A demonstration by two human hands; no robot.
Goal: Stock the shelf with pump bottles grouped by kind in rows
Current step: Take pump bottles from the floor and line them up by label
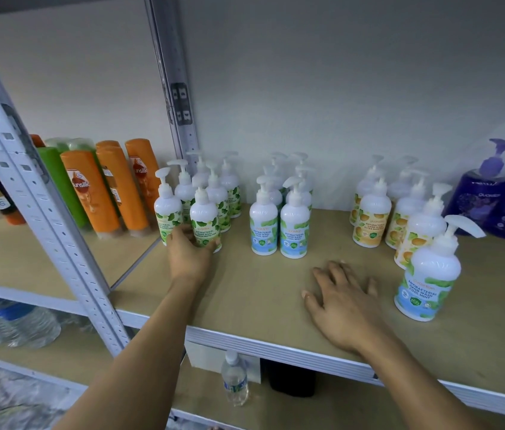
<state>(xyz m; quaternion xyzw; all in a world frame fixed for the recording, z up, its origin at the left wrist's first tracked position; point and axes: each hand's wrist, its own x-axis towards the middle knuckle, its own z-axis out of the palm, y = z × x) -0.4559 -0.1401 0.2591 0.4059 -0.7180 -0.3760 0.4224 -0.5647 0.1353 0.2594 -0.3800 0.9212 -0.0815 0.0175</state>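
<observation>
While the left hand (189, 254) is curling its fingers and thumb round the base of the green-leaf bottle (204, 215), that bottle is standing upright at the front of its own kind. The rest of the green-leaf group (217, 193) is crowding just behind and beside it, at the left end of the shelf board (260, 293). Gripping low is probably steadying the tall bottle while it is being squared into its row. Right of the held bottle, across a gap of bare board, the cool mint rows (279, 225) are standing as a separate kind. Farther right and nearer the shelf's front edge, the right hand (344, 296) is lying flat with fingers spread, holding nothing, seemingly bracing the reach. Well right of the held bottle, one stray cool mint bottle (428, 274) is standing in front of the orange-label group (372, 212), apparently waiting to be moved to its own rows. Farthest from the held bottle, the purple bottles (493, 200) are sitting by the wall.
</observation>
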